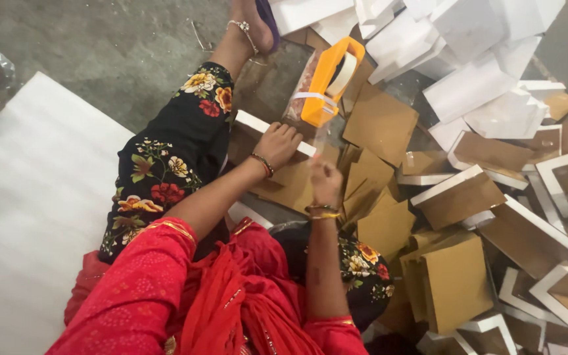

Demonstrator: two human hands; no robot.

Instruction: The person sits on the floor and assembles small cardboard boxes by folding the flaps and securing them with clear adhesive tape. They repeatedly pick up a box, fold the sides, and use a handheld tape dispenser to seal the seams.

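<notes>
1. While the person sits on the floor with legs stretched out, the left hand (277, 142) lies palm down on a shallow box (267, 154) with a white rim and brown cardboard inside, fingers spread flat over its upper edge; it presses on the box and does not curl around it.
2. The right hand (324, 181) is just beside the left, closed into a loose fist; a thin strip of clear tape (321, 136) seems to run from it up to the dispenser, but what the fingers pinch is too blurred to tell for certain.
3. The orange tape dispenser (327, 82) lies beyond both hands, near the box's far side, with a roll of pale tape in its frame, resting on loose brown cardboard.
4. The box sits across the person's lap, between the flower-printed black trouser leg (165, 164) and the heap on the right.
5. To the right lies a pile of similar white-rimmed boxes (494, 197), tilted and overlapping, with flat brown cardboard sheets (382, 121) among them.
6. Farther up, plain white boxes (481, 59) are stacked in a jumble.
7. A large white sheet (27, 217) covers the grey floor (113, 46) at the left.
8. Both wrists carry bangles, and the sleeves are red.
</notes>
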